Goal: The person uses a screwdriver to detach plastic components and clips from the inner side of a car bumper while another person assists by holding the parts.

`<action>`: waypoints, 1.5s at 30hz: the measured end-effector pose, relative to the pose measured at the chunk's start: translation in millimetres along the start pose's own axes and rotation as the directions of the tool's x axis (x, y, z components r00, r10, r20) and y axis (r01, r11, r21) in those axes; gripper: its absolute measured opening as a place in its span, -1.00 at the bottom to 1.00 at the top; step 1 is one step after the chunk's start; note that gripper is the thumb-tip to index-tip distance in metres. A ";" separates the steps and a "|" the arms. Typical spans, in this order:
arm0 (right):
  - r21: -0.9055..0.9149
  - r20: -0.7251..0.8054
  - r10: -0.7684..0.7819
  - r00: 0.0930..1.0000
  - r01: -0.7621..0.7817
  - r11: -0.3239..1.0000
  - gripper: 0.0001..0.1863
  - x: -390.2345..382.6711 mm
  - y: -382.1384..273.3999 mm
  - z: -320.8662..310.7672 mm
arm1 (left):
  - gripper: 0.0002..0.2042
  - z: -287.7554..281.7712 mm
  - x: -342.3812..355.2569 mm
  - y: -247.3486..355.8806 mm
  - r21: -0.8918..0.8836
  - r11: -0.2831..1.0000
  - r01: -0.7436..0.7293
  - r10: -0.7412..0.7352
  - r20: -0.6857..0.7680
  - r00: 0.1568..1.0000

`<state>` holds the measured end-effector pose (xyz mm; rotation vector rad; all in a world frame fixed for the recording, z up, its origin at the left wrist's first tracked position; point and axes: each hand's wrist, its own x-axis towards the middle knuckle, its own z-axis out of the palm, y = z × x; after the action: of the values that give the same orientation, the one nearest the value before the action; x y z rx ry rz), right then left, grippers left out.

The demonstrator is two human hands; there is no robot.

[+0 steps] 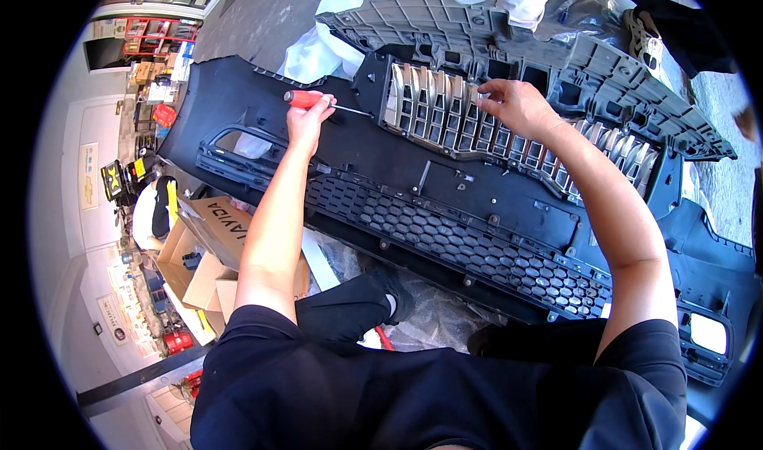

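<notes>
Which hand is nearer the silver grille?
Right. The right hand is over the grille; the left hand is off its left end, holding a screwdriver.

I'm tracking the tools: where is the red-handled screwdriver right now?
In the head view, the red-handled screwdriver is left of centre, in the left hand, pointing toward the left end of the silver grille.

bare left forearm [276,227]: extended forward, leaning slightly inward | left hand [305,124]: fingers [324,107] curled in a grip | bare right forearm [608,184]: slanting inward from an outward-bent elbow | right hand [522,110]: back upward, fingers [494,89] bent, pointing left, fingertip contact unclear | hands: well apart, ahead of torso
</notes>
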<state>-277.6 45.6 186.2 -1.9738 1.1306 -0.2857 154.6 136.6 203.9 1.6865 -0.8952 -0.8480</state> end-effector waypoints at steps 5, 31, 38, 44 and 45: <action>-0.002 -0.040 -0.001 0.999 0.001 1.000 -0.52 0.3 0.5 0.5 | -0.82 -1.7 -0.3 -0.3 0.002 1.000 -0.002 0.002 0.009 1.000; 0.023 -0.014 -0.020 1.000 0.021 1.000 -0.54 -1.8 8.9 -2.3 | -0.86 1.9 -1.9 2.2 0.020 1.000 0.009 -0.009 0.004 1.000; 0.046 -0.075 -0.074 0.994 0.078 0.996 -0.55 4.0 -25.4 -15.1 | -0.82 8.1 12.8 25.2 0.111 0.987 0.119 -0.138 0.182 0.974; 0.047 -0.078 -0.081 0.994 0.085 0.995 -0.53 -2.9 -71.6 -19.9 | -0.74 -5.0 16.3 36.4 0.144 0.970 0.193 -0.234 0.364 0.902; 0.023 -0.073 -0.083 0.994 0.085 0.996 -0.51 -4.7 -78.6 -18.5 | -0.74 -8.7 18.8 35.4 0.129 0.969 0.210 -0.245 0.392 0.887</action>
<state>-242.4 59.5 257.6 -2.0048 1.0847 -0.4170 165.3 116.2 237.9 1.7411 -1.0307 -1.3750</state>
